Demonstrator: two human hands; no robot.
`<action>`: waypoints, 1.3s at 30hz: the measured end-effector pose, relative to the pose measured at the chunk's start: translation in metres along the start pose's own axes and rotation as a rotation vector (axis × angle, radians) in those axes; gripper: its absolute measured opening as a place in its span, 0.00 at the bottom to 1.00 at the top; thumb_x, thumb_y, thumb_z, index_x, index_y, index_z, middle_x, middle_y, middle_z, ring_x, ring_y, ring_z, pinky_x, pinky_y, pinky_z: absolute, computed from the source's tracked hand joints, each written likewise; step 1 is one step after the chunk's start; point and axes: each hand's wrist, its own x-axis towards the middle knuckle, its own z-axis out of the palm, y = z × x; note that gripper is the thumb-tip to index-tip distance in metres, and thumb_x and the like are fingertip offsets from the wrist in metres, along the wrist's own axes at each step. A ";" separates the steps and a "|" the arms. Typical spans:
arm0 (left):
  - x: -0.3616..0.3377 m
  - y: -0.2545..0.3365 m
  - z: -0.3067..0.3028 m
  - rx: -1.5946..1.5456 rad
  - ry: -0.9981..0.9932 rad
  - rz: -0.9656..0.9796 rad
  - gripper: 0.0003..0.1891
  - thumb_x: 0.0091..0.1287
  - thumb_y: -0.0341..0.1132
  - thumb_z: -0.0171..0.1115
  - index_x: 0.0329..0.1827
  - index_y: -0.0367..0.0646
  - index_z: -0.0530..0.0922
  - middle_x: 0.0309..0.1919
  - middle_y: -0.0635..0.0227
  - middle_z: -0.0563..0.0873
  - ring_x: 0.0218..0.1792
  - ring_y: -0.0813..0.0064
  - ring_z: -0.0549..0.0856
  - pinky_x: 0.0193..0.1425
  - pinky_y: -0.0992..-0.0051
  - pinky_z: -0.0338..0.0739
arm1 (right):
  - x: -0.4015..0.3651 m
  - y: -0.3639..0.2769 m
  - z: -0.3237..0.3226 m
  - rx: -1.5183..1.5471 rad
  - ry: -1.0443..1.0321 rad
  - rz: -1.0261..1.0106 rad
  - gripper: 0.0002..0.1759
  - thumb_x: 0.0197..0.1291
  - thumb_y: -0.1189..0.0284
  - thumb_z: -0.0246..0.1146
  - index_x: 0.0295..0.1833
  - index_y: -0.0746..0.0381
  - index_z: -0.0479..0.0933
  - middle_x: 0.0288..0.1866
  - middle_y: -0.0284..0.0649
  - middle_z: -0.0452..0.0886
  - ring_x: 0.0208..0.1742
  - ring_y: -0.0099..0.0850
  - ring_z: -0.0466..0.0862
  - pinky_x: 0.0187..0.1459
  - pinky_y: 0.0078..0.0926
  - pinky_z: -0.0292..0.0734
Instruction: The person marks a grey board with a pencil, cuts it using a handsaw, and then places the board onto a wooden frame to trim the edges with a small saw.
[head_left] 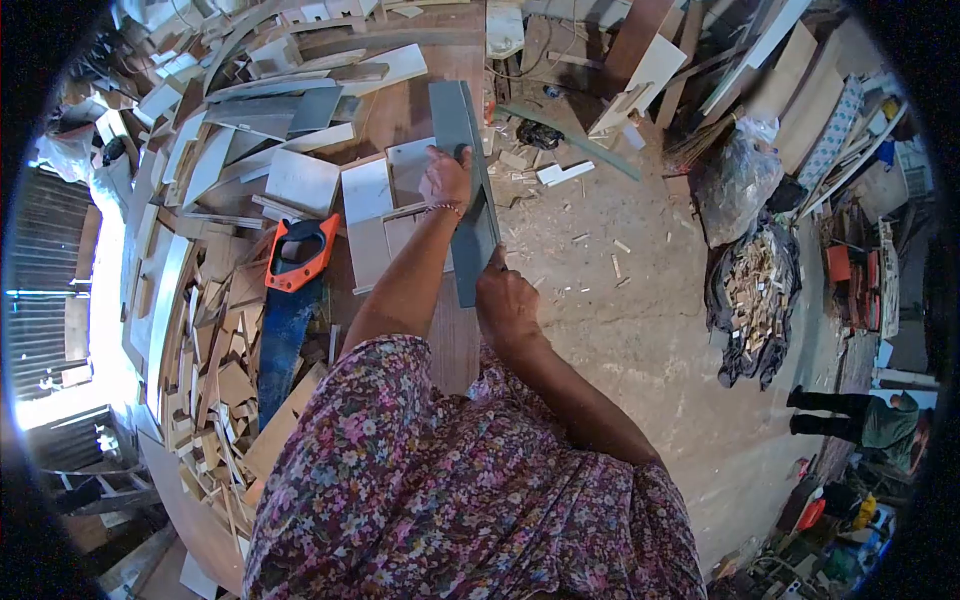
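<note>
A long grey board point(467, 255) lies lengthwise in front of me, at the right edge of the wooden bench. Near its upper half, my left hand point(447, 182) grips it, with fingers bent over its surface. Lower down, my right hand point(507, 303) is closed beside the board's right edge, its index finger stretched along that edge; what its curled fingers hold is hidden. White and pale board pieces point(367, 192) lie to the left of the grey board, partly under my left forearm.
An orange-handled saw point(302, 255) lies left of my forearm. Wood offcuts point(222, 385) are heaped at left, with stacked boards point(262, 115) above them. Wood scraps dot the floor point(610, 330) at right, near a dark sack of chips point(757, 290). Another person point(885, 425) stands far right.
</note>
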 end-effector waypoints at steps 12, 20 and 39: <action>0.007 -0.005 0.011 0.072 0.017 -0.021 0.39 0.56 0.57 0.44 0.56 0.28 0.55 0.34 0.49 0.78 0.37 0.54 0.79 0.40 0.62 0.73 | 0.038 0.009 0.011 0.129 0.162 -0.090 0.06 0.47 0.74 0.54 0.27 0.60 0.77 0.24 0.40 0.78 0.29 0.34 0.80 0.28 0.28 0.77; 0.001 0.002 0.001 0.065 0.011 -0.026 0.37 0.57 0.56 0.45 0.55 0.29 0.56 0.34 0.48 0.78 0.38 0.53 0.78 0.40 0.61 0.72 | 0.044 0.016 0.017 0.279 0.121 -0.087 0.08 0.49 0.75 0.49 0.27 0.64 0.74 0.27 0.51 0.77 0.31 0.43 0.79 0.32 0.34 0.75; 0.007 -0.005 0.013 0.058 0.023 -0.065 0.34 0.56 0.56 0.46 0.54 0.33 0.57 0.32 0.47 0.78 0.37 0.53 0.78 0.40 0.60 0.72 | 0.034 0.025 0.006 0.281 0.005 -0.077 0.29 0.48 0.78 0.45 0.60 0.70 0.50 0.28 0.54 0.76 0.30 0.46 0.78 0.30 0.38 0.74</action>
